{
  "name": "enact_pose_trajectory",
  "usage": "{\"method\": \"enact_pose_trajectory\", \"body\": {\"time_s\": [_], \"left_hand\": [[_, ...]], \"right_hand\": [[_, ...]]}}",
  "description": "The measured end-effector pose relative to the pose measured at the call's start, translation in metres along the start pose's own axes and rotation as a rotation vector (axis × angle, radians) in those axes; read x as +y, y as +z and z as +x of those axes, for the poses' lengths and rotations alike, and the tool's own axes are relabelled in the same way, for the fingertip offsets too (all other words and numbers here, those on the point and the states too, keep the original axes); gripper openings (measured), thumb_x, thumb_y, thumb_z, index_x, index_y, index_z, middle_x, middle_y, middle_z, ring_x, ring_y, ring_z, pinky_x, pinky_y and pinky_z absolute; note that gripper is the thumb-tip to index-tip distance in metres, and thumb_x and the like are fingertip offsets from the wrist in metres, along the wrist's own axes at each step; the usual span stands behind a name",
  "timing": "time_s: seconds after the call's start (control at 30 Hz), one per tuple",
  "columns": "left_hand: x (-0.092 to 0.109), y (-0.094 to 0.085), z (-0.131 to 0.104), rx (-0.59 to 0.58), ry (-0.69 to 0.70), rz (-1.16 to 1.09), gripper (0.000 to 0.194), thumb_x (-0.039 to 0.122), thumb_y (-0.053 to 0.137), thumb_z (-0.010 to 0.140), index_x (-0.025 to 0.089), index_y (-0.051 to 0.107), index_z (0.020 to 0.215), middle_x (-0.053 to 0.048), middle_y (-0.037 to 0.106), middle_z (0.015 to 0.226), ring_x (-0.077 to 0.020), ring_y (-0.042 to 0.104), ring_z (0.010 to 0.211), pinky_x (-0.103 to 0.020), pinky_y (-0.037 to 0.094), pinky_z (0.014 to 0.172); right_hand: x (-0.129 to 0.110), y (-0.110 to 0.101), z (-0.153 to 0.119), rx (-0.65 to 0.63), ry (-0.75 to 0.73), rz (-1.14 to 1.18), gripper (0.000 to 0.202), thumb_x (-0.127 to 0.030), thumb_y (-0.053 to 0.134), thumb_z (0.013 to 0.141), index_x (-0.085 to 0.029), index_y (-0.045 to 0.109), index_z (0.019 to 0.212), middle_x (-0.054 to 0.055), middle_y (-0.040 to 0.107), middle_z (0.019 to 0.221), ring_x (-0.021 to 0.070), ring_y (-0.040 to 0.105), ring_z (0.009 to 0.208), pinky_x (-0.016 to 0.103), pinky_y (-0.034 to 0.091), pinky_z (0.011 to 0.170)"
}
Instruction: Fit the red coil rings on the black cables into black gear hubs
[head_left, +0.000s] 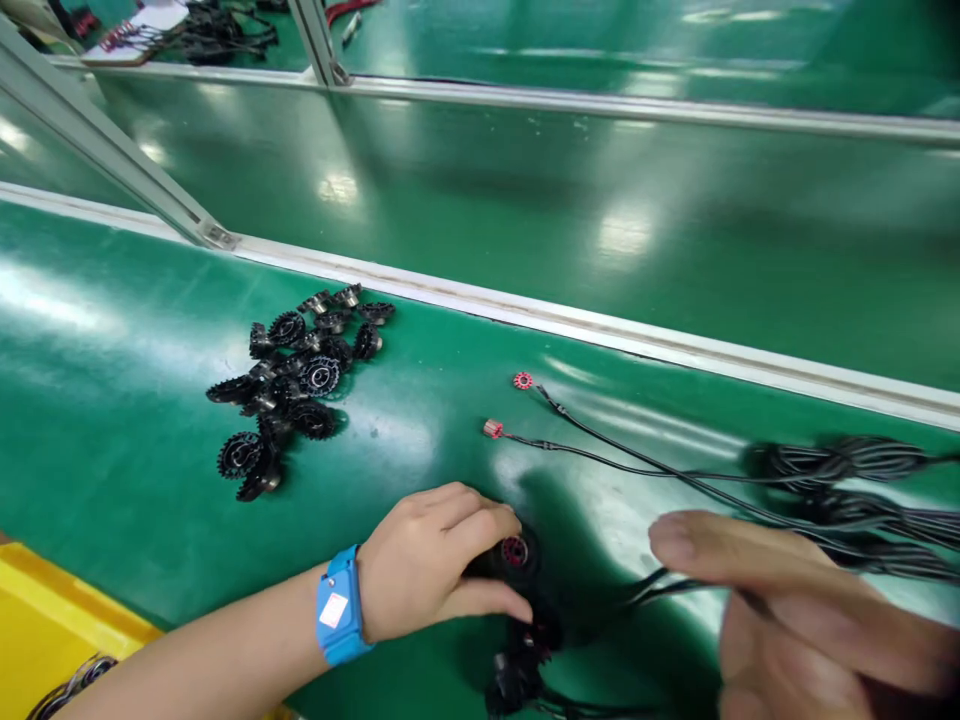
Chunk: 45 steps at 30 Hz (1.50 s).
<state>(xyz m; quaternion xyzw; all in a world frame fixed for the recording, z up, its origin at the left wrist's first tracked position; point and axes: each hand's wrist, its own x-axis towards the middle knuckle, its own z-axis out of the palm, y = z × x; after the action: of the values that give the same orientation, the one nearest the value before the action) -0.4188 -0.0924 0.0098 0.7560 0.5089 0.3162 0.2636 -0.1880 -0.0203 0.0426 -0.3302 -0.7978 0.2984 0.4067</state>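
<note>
My left hand (442, 560), with a blue strap (342, 610) round its wrist, is closed on a black round part (531, 556) that has a red-and-dark core (514, 550) showing in its middle. Just below its thumb lie more dark parts (517, 680) with cables, partly in shadow. At the lower right my right hand (810, 610) is blurred and closed round a black cable (675, 590) running toward the left hand. Two small red wire-wound cores, one ring-shaped (523, 380) and one lying on its side (493, 429), rest on the green table at their cable ends.
A heap of black toothed wheels (292, 380) lies left of centre. Bundled black cables (840, 470) are at the right. A yellow bin (60, 620) stands at the lower left. A white rail (480, 300) and a slanted metal post (112, 140) border the green table (150, 540).
</note>
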Motion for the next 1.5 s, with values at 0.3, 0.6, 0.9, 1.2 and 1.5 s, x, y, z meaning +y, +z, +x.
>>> {"method": "enact_pose_trajectory", "body": {"time_s": [0.3, 0.6, 0.9, 1.2, 1.5], "left_hand": [[-0.016, -0.014, 0.026, 0.095, -0.134, 0.288, 0.037, 0.022, 0.052, 0.1, 0.022, 0.05, 0.137, -0.009, 0.055, 0.142, -0.0235, 0.053, 0.128, -0.041, 0.046, 0.108], [-0.023, -0.012, 0.046, 0.015, -0.111, 0.331, 0.032, 0.023, 0.051, 0.1, 0.022, 0.054, 0.132, -0.006, 0.064, 0.132, -0.0214, 0.056, 0.122, -0.04, 0.047, 0.107], [-0.038, -0.033, 0.132, -0.089, -0.064, 0.422, 0.017, 0.015, 0.067, 0.088, 0.019, 0.07, 0.104, -0.008, 0.069, 0.121, -0.0297, 0.061, 0.114, -0.048, 0.047, 0.1], [0.025, -0.033, 0.057, 0.079, -0.207, -0.022, 0.01, 0.022, 0.067, 0.089, 0.022, 0.067, 0.099, 0.001, 0.068, 0.089, -0.0117, 0.061, 0.074, -0.024, 0.05, 0.069], [0.028, -0.015, 0.026, 0.068, -0.567, -1.074, 0.04, 0.02, 0.088, 0.068, 0.016, 0.056, 0.092, -0.002, 0.068, 0.09, -0.0117, 0.067, 0.078, -0.023, 0.053, 0.069]], "right_hand": [[0.023, 0.039, 0.01, -0.29, -0.135, -0.575, 0.039, -0.011, 0.049, 0.097, -0.012, 0.053, 0.136, 0.012, 0.063, 0.132, 0.0241, 0.056, 0.091, 0.04, 0.046, 0.075], [0.039, 0.024, 0.022, -0.195, -0.109, -0.706, 0.037, -0.019, 0.048, 0.101, -0.012, 0.055, 0.136, 0.012, 0.063, 0.132, 0.0248, 0.053, 0.09, 0.04, 0.043, 0.077], [0.038, 0.024, 0.023, -0.134, -0.155, -0.644, 0.034, -0.022, 0.053, 0.098, -0.013, 0.059, 0.13, 0.01, 0.068, 0.12, 0.0224, 0.055, 0.085, 0.038, 0.043, 0.072], [0.01, 0.022, 0.017, -0.099, -0.171, -0.419, 0.036, -0.02, 0.061, 0.094, -0.016, 0.056, 0.13, 0.01, 0.068, 0.119, 0.0209, 0.057, 0.094, 0.035, 0.044, 0.077], [-0.006, 0.008, 0.018, -0.17, -0.193, -0.257, 0.016, -0.018, 0.06, 0.095, -0.022, 0.066, 0.109, 0.0, 0.068, 0.084, 0.0152, 0.054, 0.076, 0.029, 0.04, 0.069]]}}
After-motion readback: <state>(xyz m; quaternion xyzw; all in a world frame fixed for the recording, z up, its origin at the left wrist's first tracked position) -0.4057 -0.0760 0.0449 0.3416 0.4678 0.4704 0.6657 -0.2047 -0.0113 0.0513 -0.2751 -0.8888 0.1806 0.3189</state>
